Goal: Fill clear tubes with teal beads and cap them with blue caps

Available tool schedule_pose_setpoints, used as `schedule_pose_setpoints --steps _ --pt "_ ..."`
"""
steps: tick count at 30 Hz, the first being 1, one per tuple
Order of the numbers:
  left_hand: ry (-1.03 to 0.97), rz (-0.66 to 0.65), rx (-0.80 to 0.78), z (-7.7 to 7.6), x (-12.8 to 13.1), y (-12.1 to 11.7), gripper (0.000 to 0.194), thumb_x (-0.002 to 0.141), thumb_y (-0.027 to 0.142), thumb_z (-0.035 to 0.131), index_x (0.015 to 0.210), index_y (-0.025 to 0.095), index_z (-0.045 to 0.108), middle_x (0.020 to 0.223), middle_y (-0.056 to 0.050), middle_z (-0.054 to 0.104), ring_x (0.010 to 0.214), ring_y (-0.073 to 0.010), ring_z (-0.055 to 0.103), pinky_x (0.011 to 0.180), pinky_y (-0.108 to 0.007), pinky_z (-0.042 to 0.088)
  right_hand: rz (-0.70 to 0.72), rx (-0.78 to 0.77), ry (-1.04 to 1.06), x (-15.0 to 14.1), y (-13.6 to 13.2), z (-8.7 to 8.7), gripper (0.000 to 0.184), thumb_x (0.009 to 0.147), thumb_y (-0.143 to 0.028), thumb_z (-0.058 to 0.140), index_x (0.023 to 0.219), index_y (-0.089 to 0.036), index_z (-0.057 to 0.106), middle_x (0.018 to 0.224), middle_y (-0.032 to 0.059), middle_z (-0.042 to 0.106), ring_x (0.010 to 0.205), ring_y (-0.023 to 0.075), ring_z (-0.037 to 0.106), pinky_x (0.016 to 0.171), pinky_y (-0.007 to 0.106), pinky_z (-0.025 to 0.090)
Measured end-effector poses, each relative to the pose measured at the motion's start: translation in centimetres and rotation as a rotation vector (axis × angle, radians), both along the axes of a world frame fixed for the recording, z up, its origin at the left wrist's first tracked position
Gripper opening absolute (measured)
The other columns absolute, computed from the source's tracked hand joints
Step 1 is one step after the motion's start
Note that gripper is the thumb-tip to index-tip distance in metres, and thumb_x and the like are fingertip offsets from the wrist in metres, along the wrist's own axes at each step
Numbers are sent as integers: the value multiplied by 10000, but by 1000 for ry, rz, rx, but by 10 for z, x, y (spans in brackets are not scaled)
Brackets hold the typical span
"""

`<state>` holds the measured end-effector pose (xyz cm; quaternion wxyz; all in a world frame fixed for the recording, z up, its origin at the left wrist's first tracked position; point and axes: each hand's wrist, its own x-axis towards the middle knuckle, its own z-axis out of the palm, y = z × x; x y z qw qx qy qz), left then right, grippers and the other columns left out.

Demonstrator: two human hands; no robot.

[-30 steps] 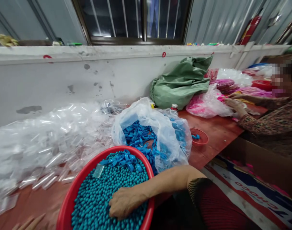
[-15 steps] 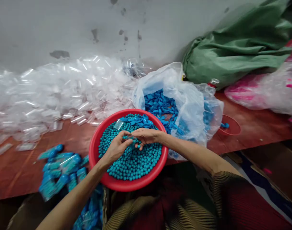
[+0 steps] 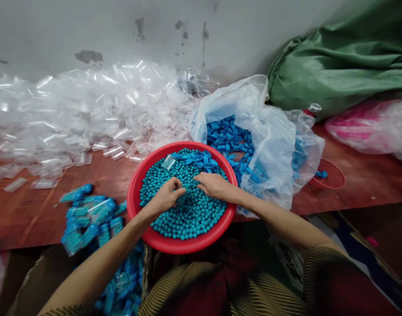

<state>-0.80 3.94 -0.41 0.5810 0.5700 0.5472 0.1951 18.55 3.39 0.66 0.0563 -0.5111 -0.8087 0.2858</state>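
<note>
Your left hand [image 3: 167, 194], thumb and fingertips close together, and your right [image 3: 215, 186], fingers bent, sit apart over the beads [image 3: 184, 226] in the red basin [image 3: 187, 246]. I cannot tell whether either grips anything. Blue caps [image 3: 205, 161] and a clear sleeve [image 3: 168, 162] lie on the beads' far side.

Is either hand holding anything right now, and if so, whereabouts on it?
It can't be told: the left hand has its thumb and fingers curled over the teal beads, but blur hides any grip. Nothing clearly shows in the right hand either.
</note>
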Motion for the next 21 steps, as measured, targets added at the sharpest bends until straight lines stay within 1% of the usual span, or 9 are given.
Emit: schedule_pose_setpoints --steps 1,3,7,9,11,14,16,18,21 --pt "103 -43 70 -4 0 2 200 632 279 621 741 191 480 635 42 496 543 -103 470 457 -193 350 49 60 -120 -2 -2 -2 219 870 -206 475 1052 -126 568 1019 137 606 908 245 614 739 368 498" --pt "232 -133 141 -9 2 7 143 591 195 622 694 184 524 620 31 501 582 -112 459 490 -198 334 124 72 -245 -7 -6 -8 237 873 -227 458 1069 -131 550 1014 145 596 853 245 625 685 355 494" --pt "228 -255 54 -10 14 12 123 558 156 631 626 174 530 538 48 461 516 -104 420 452 -203 309 96 -20 -142 -12 -6 -16 205 842 -167 469 1025 -123 552 1001 133 598 872 215 607 695 299 465" --pt "125 -256 -40 -5 17 10 153 592 200 641 675 175 515 539 66 438 478 -90 415 416 -191 315 40 -40 -37 -10 -3 -15 196 832 -137 466 1008 -131 552 946 91 615 875 186 594 722 276 453" --pt "-52 -209 -191 0 15 7 224 635 262 657 771 180 499 572 72 456 470 -83 449 398 -176 341 -34 -129 119 -5 -1 -11 204 833 -139 452 1017 -156 539 773 12 602 708 138 589 651 249 455" --pt "-311 -115 -388 6 7 1 343 644 305 710 876 180 489 663 43 547 522 -98 556 428 -180 421 -198 -390 370 2 -1 -5 209 834 -144 420 1012 -176 524 495 -90 430 397 90 442 457 213 399" --pt "-432 -83 -450 9 2 -2 396 630 303 744 908 180 492 750 16 597 611 -132 626 496 -217 492 -247 -466 429 5 -5 -4 205 836 -151 410 1002 -176 527 447 -105 378 343 85 394 410 205 365" --pt "-515 -79 -486 11 0 -5 418 624 308 760 919 183 491 817 0 622 681 -167 660 546 -260 530 -222 -407 439 4 -10 -5 184 838 -163 426 968 -174 555 508 -77 464 385 85 436 449 217 395" --pt "-568 -72 -496 12 0 -11 420 642 329 754 926 185 480 865 -17 643 696 -179 672 553 -274 543 -174 -81 414 2 -19 -6 190 830 -135 463 960 -164 598 829 24 617 667 120 573 684 282 466"
